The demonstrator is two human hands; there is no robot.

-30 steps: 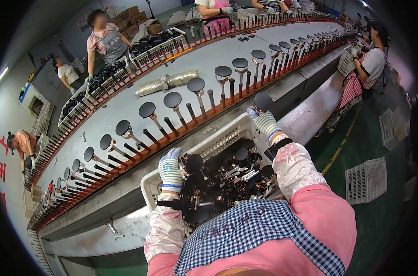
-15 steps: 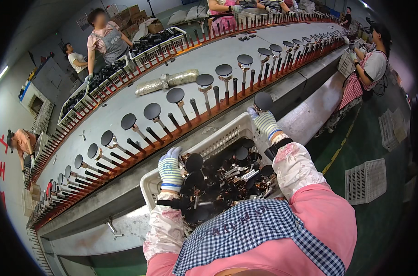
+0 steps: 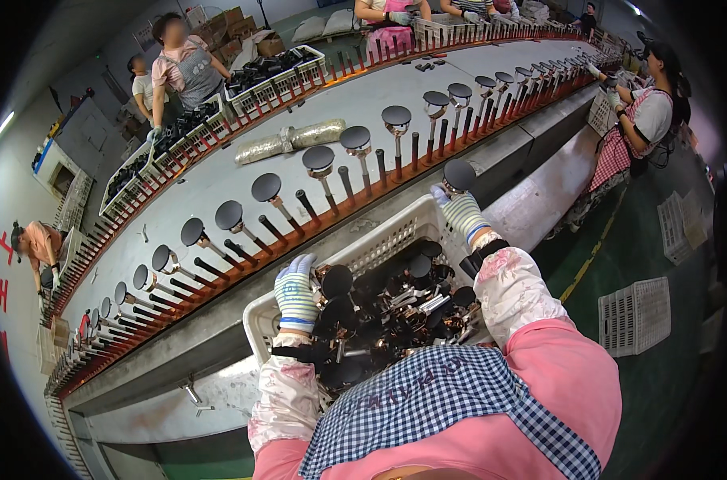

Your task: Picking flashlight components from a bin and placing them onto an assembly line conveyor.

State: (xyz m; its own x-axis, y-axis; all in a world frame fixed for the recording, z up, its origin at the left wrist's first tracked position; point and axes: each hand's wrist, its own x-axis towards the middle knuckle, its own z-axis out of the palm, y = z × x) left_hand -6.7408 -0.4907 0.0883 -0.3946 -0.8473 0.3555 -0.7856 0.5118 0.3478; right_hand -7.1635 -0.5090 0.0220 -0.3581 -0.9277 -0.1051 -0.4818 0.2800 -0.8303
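My gloved right hand (image 3: 464, 216) grips a black disc-topped metal part (image 3: 459, 175), held up at the far right corner of a white plastic crate (image 3: 395, 238). At the crate's far left rim is my gloved left hand (image 3: 296, 298), its fingers around the side of another black disc-topped part (image 3: 337, 282); its grip is partly hidden. Beneath and between my hands, the crate holds a heap of such parts (image 3: 435, 304) with shiny metal stems. Beyond it, more disc-topped parts (image 3: 318, 158) stand on a row of upright pegs, among dark peg tips (image 3: 302, 198).
The peg line curves round a grey table (image 3: 219, 184), where a wrapped roll (image 3: 291, 142) lies. Metal ledges (image 3: 531, 192) edge the line. Co-workers (image 3: 186, 68) stand across it; one in a checked apron (image 3: 619, 132) works at right. A white crate (image 3: 634, 316) sits on the green floor.
The row of pegs and disc-topped parts has shifted left along the table edge. Both my hands and the crate stay where they were. A co-worker at the back left has straightened up.
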